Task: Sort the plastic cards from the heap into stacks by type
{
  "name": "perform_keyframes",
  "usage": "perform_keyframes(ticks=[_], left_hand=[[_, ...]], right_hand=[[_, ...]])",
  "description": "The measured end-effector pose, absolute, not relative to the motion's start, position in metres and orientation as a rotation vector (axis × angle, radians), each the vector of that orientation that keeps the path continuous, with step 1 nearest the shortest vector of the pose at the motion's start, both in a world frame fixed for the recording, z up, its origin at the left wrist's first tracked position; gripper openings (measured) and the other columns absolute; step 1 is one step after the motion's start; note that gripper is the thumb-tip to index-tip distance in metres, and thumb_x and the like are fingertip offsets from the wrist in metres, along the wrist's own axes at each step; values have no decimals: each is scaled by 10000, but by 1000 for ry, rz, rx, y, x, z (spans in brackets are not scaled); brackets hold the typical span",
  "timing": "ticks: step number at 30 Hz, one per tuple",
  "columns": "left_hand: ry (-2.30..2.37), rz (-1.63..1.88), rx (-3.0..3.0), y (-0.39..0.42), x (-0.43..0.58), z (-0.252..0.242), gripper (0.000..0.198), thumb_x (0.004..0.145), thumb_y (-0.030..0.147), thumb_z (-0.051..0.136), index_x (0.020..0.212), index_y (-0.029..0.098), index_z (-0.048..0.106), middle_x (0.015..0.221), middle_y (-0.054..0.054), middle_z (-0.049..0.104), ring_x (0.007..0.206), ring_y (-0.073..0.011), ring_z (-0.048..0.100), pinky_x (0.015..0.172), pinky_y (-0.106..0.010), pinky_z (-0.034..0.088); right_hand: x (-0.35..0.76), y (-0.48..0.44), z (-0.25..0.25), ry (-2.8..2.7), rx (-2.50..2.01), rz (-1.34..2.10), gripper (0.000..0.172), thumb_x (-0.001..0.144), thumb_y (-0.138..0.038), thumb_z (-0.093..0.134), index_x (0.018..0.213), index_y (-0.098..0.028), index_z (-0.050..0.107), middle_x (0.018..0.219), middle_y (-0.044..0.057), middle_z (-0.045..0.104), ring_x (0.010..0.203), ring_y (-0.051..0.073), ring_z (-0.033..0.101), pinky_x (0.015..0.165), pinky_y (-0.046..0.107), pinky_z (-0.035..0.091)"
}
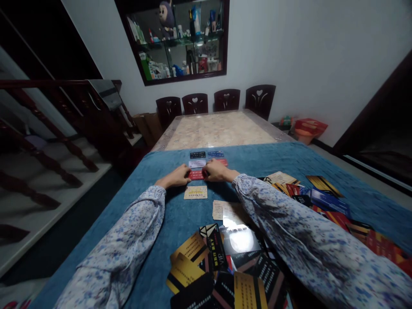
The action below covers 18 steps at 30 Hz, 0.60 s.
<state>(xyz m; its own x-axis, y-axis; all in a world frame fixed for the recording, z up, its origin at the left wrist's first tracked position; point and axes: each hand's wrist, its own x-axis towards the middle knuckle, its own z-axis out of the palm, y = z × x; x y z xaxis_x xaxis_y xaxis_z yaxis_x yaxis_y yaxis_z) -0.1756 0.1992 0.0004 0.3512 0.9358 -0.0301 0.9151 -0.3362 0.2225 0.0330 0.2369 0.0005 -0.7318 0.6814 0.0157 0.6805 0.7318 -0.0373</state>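
Observation:
A red card lies on the blue cloth between my two hands. My left hand pinches its left edge with curled fingers. At the opposite edge, my right hand has its fingers closed on the card too, the thumb side toward me. Just beyond are a pale lilac card and another red card, partly covered by my right hand. Farther back sit a black card and a blue card. A cream-and-yellow card rests nearer to me.
A loose pile of gold, black and silver cards spreads close to me. More cards are heaped beyond my right forearm. The blue cloth covers the near part of the stone-topped table. Dark chairs line the far end.

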Motion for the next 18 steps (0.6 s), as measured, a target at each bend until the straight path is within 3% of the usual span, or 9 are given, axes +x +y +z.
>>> perform_keyframes(ticks=[10,18], left_hand=[[1731,137,2388,201,-175,-2,349,731,227,627,1074,163,639,1060,-86,582,955,-233,608,907,-327,497],[1796,188,2395,196,-171,-5,332,736,209,621,1065,178,653,1005,-83,590,904,-237,617,840,-329,510]], right_hand=[[22,234,3,-2896,-1219,20,271,767,-215,614,1000,-127,719,1102,175,683,1047,290,605,989,407,429],[18,229,8,-2913,-1251,19,305,773,-206,594,1040,-103,701,1119,207,670,1120,340,567,961,448,447]])
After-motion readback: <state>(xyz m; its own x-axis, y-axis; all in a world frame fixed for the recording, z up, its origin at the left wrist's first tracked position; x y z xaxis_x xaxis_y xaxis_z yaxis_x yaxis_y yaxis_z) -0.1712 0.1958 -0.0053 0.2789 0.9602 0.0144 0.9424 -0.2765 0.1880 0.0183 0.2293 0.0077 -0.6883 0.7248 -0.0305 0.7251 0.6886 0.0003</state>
